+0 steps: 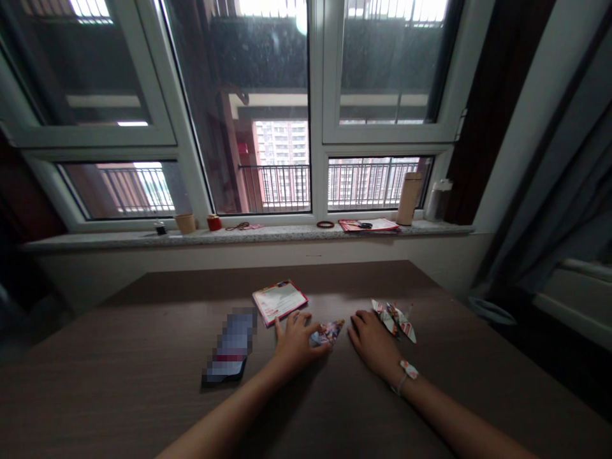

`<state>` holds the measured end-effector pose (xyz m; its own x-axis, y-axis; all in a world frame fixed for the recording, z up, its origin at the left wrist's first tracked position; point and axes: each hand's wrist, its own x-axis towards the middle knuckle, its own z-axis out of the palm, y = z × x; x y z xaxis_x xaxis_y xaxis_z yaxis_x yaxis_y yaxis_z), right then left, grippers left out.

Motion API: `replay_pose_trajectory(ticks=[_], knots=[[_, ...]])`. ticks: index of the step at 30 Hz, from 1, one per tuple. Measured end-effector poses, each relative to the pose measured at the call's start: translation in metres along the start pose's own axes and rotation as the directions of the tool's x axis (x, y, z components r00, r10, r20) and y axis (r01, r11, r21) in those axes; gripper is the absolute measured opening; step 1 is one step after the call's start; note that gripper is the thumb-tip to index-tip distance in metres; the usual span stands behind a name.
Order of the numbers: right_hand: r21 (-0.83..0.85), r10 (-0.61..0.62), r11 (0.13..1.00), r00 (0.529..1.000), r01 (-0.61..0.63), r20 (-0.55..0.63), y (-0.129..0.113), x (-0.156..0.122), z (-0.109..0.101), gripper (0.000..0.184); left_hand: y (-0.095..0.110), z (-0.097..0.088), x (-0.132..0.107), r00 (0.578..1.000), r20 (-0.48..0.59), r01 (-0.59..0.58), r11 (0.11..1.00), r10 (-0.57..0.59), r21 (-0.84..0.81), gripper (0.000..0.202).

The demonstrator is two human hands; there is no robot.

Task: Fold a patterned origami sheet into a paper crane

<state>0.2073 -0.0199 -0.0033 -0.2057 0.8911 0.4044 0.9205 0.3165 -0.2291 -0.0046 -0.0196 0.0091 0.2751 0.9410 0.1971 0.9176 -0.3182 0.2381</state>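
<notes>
A small folded paper triangle (332, 331) with a colourful print lies on the brown table. My left hand (296, 339) holds it at its left side, between thumb and index finger, with the other fingers spread on the tabletop. Just right of the triangle's tip, my right hand (373, 341) rests palm down, fingers loosely bent and nothing visible in them. Close beyond that hand are folded paper pieces (394, 319) in white, red and dark print. A stack of square paper sheets (280, 299) with red edges sits past my left hand.
A phone (232, 347), its screen blurred, lies left of my left arm. Along the stone windowsill (287, 234) stand a paper cup (185, 223), a red spool (214, 222), scissors (364, 225) on red-and-white papers, a tan bottle (409, 199) and a clear container (437, 201).
</notes>
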Motion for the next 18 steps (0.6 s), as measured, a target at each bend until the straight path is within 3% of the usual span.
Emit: replay_pose_trajectory(ticks=[7, 18], knots=[[0.089, -0.129, 0.988, 0.991, 0.125, 0.041, -0.0023, -0.0055, -0.0068, 0.031, -0.0001, 0.0013, 0.0, 1.0, 0.009, 0.0, 1.0, 0.0, 0.003, 0.042], [0.066, -0.001, 0.998, 0.999, -0.001, 0.032, -0.0005, 0.0027, -0.0033, 0.033, 0.0017, -0.0015, -0.0004, 1.0, 0.011, 0.004, 1.0, -0.003, -0.019, 0.039]])
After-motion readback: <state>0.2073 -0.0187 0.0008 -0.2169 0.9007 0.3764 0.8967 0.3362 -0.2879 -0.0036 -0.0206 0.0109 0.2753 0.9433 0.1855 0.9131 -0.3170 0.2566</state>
